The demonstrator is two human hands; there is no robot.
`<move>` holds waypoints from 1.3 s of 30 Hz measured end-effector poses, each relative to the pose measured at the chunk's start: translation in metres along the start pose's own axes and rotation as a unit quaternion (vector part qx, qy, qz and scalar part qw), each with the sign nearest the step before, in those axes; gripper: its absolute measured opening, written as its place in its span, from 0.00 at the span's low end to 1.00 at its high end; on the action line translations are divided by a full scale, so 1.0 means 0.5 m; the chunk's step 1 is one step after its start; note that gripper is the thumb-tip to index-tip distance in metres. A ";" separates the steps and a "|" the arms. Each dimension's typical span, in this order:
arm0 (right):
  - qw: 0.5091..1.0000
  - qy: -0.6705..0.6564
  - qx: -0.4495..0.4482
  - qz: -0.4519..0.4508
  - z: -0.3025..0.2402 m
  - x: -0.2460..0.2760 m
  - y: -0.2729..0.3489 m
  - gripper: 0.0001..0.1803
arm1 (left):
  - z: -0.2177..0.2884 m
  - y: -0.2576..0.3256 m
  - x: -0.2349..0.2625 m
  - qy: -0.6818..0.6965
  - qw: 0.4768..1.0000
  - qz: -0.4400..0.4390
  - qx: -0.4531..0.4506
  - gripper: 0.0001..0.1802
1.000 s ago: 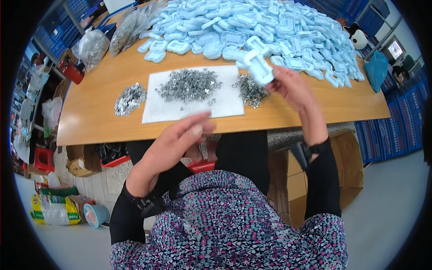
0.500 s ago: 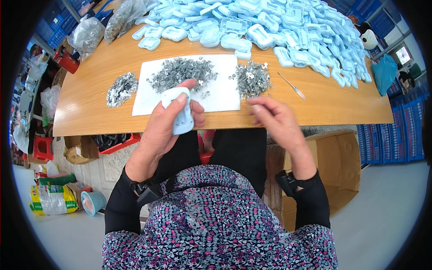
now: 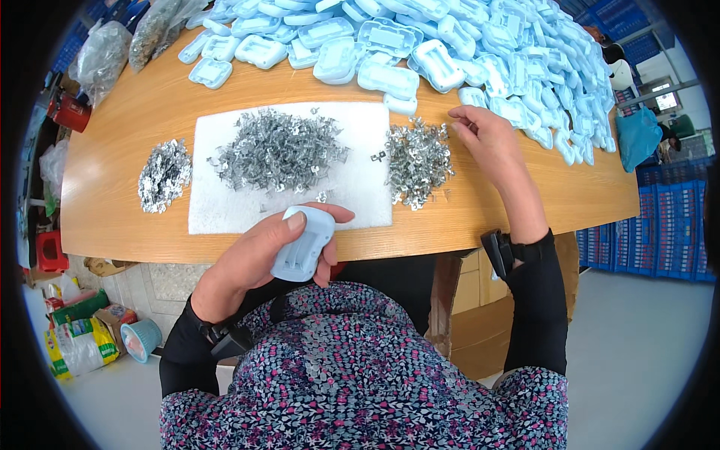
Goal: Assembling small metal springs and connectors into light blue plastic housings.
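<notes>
A light blue plastic casing (image 3: 304,244) with moulded slots rests in my left hand (image 3: 259,251), thumb on its near face and fingers wrapped behind. It is tilted, in front of the table's near edge. My right hand (image 3: 489,139) hovers over the table beside the right-hand pile of small metal clips (image 3: 418,165). Its thumb and forefinger are slightly apart, and I see nothing between them; the other fingers are partly hidden. A larger heap of metal clips (image 3: 281,150) lies on a white foam sheet (image 3: 360,210). Flat shiny metal pieces (image 3: 165,176) form another pile left of the sheet.
A big mound of light blue casings (image 3: 450,45) covers the far side of the wooden table (image 3: 555,202). Clear plastic bags (image 3: 105,60) stand at the far left. An open cardboard box (image 3: 487,322) sits below the near edge. Blue crates (image 3: 645,232) are stacked at right.
My right hand has moved up and right, past the right-hand clip pile. My left hand has lowered the casing toward me. The needle-tipped tool at right is no longer visible. The view has shifted.
</notes>
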State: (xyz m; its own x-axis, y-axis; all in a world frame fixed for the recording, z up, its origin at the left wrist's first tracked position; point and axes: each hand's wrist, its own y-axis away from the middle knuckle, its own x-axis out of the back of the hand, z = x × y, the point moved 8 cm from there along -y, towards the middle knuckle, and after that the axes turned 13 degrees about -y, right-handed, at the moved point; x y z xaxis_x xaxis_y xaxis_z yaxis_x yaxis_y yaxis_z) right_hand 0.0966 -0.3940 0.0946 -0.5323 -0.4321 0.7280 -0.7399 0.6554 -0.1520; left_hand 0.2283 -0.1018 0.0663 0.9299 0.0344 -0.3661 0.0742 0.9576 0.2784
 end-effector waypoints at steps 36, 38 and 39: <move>0.976 0.087 0.195 -0.048 -0.223 -0.114 0.054 0.07 | 0.051 -0.072 0.009 0.063 0.990 0.124 -0.039 0.25; 0.968 0.124 0.210 -0.063 -0.232 -0.130 0.052 0.07 | 0.048 -0.073 0.010 0.066 0.990 0.122 -0.038 0.25; 0.964 0.143 0.213 -0.076 -0.238 -0.135 0.051 0.07 | 0.048 -0.073 0.012 0.067 0.989 0.123 -0.039 0.25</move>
State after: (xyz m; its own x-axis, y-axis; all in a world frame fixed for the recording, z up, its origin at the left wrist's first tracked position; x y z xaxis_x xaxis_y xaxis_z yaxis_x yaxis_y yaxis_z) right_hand 0.1627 -0.2744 0.1210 -0.3153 -0.2752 0.9082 -0.9343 0.2579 -0.2462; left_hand 0.2399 -0.1434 0.0751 0.8599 0.3024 -0.4113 -0.1823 0.9345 0.3059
